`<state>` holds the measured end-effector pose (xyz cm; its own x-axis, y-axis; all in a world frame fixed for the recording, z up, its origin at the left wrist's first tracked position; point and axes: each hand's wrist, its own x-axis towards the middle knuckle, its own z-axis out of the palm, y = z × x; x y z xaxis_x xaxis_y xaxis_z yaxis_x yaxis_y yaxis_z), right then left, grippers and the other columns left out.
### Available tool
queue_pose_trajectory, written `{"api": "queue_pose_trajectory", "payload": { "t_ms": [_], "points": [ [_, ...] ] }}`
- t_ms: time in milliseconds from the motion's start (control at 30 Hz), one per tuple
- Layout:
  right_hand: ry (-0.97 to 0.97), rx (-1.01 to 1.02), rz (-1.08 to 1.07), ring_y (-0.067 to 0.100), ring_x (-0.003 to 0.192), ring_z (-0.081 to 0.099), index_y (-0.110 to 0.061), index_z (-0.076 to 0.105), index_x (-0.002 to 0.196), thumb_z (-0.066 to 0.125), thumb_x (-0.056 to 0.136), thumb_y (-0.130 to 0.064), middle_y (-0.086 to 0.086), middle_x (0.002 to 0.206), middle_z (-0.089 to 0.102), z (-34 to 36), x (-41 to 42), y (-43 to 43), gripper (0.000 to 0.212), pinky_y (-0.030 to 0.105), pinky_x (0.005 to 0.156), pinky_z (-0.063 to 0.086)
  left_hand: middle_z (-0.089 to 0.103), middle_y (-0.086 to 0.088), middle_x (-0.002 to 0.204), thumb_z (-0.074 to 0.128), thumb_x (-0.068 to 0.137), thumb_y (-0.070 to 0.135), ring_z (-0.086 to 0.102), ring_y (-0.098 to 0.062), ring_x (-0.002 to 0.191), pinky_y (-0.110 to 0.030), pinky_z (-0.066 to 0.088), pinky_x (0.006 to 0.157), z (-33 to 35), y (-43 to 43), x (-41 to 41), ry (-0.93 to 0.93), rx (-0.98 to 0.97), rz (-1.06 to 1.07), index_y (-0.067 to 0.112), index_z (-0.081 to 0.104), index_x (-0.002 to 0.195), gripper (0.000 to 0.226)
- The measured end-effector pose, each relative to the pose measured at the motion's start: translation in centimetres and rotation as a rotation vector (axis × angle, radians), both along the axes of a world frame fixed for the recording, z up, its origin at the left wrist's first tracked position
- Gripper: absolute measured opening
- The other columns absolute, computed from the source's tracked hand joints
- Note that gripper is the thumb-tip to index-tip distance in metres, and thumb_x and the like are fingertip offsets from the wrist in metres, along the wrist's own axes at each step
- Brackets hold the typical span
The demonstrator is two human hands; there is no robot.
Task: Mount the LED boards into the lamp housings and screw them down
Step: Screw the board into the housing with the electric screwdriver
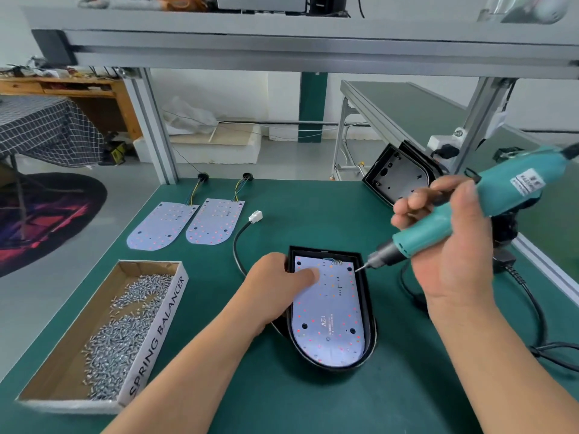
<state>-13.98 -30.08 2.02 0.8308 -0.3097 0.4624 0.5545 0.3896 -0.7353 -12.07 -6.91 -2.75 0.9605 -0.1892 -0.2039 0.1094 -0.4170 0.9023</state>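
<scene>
LED board [329, 324] lies in lamp housing [368, 308] — left hand [275, 283] clamps its wall, right hand [451, 249] clamps the screwdriver [504, 187].

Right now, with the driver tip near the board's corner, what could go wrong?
The electric screwdriver in the right hand points at the LED board on a slant; it may slip and scratch the board. The left hand holds the lamp housing with one thumb on the board, which might shift.

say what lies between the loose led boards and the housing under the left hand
A black cable ending in a white connector, seen in the head view.
</scene>
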Motion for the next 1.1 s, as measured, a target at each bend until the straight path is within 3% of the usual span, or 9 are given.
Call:
{"api": "queue_pose_trajectory", "payload": {
  "t_ms": [100,200,333,433,500,667,833,967,1100],
  "points": [
    [0.059,0.067,-0.019,0.019,0.077,0.063,-0.025,0.067,0.094,0.062,0.103,-0.047,-0.002,0.08,0.061,-0.5,0.1,-0.2,0.024,0.031,0.072,0.054,0.055,0.011,0.065,0.061,0.099,0.061,0.055,-0.018,0.067,-0.034,0.041,0.063,1.3,0.7,-0.3,-0.265,0.32,0.102,0.017,0.06,0.089,0.045],
    [0.096,0.142,-0.029,0.018,0.073,0.059,-0.025,0.067,0.089,0.061,0.105,-0.045,-0.003,0.077,0.057,-0.7,0.3,-0.3,0.026,0.028,0.069,0.052,0.064,0.007,0.074,0.055,0.104,0.047,0.064,-0.029,0.078,-0.036,0.049,0.065,3.4,3.7,-0.3,-0.5,0.536,0.282,0.025,0.065,0.092,0.027],
    [0.111,0.22,-0.032,0.016,0.074,0.057,-0.022,0.063,0.091,0.063,0.103,-0.046,-0.003,0.079,0.054,-0.9,0.5,-0.9,0.027,0.026,0.069,0.051,0.065,0.006,0.072,0.059,0.096,0.032,0.06,-0.024,0.066,-0.031,0.048,0.06,4.4,12.4,-0.6,-0.402,0.859,0.513,0.03,0.068,0.081,0.017],
    [0.119,0.264,-0.028,0.016,0.075,0.057,-0.02,0.064,0.09,0.063,0.104,-0.045,-0.003,0.079,0.053,-1.0,0.6,-1.1,0.028,0.026,0.07,0.051,0.073,0.005,0.076,0.075,0.088,0.033,0.07,-0.028,0.074,-0.045,0.061,0.077,3.9,16.2,-1.5,-0.114,0.802,0.375,0.048,0.074,0.075,0.019],
    [0.118,0.272,-0.023,0.016,0.075,0.057,-0.02,0.064,0.09,0.063,0.105,-0.044,-0.003,0.079,0.053,-1.0,0.7,-1.1,0.028,0.026,0.069,0.05,0.073,0.01,0.071,0.077,0.083,0.034,0.072,-0.022,0.076,-0.043,0.063,0.079,3.6,16.1,-2.3,0.026,0.865,0.254,0.046,0.077,0.075,0.015],
    [0.126,0.28,-0.023,0.017,0.075,0.057,-0.02,0.064,0.09,0.065,0.104,-0.041,-0.002,0.079,0.053,-0.9,0.6,-1.2,0.026,0.026,0.069,0.051,0.071,0.008,0.06,0.076,0.087,0.023,0.071,-0.025,0.066,-0.043,0.063,0.073,3.0,16.2,-2.1,-0.026,0.808,0.344,0.041,0.073,0.067,0.027],
    [0.131,0.289,-0.023,0.017,0.075,0.057,-0.019,0.063,0.091,0.068,0.101,-0.04,-0.002,0.079,0.053,-0.9,0.6,-1.3,0.024,0.026,0.069,0.051,0.068,-0.002,0.065,0.073,0.098,0.034,0.065,-0.029,0.069,-0.04,0.052,0.068,1.9,16.7,-1.3,-0.114,0.715,0.421,0.023,0.065,0.06,0.041],
    [0.138,0.278,-0.019,0.016,0.075,0.057,-0.019,0.062,0.091,0.072,0.098,-0.041,-0.002,0.079,0.052,-0.9,0.6,-1.1,0.025,0.026,0.07,0.051,0.067,-0.003,0.059,0.077,0.092,0.015,0.064,-0.029,0.063,-0.033,0.045,0.059,1.9,16.8,-1.1,-0.148,0.67,0.512,0.019,0.068,0.061,0.033],
    [0.141,0.278,-0.021,0.016,0.074,0.056,-0.019,0.061,0.092,0.069,0.101,-0.039,-0.002,0.079,0.052,-0.9,0.5,-1.1,0.023,0.026,0.07,0.051,0.071,-0.007,0.066,0.073,0.088,0.001,0.065,-0.035,0.069,-0.042,0.054,0.069,2.4,16.6,-1.0,-0.136,0.568,0.567,0.024,0.073,0.067,0.03]
  ]
}}
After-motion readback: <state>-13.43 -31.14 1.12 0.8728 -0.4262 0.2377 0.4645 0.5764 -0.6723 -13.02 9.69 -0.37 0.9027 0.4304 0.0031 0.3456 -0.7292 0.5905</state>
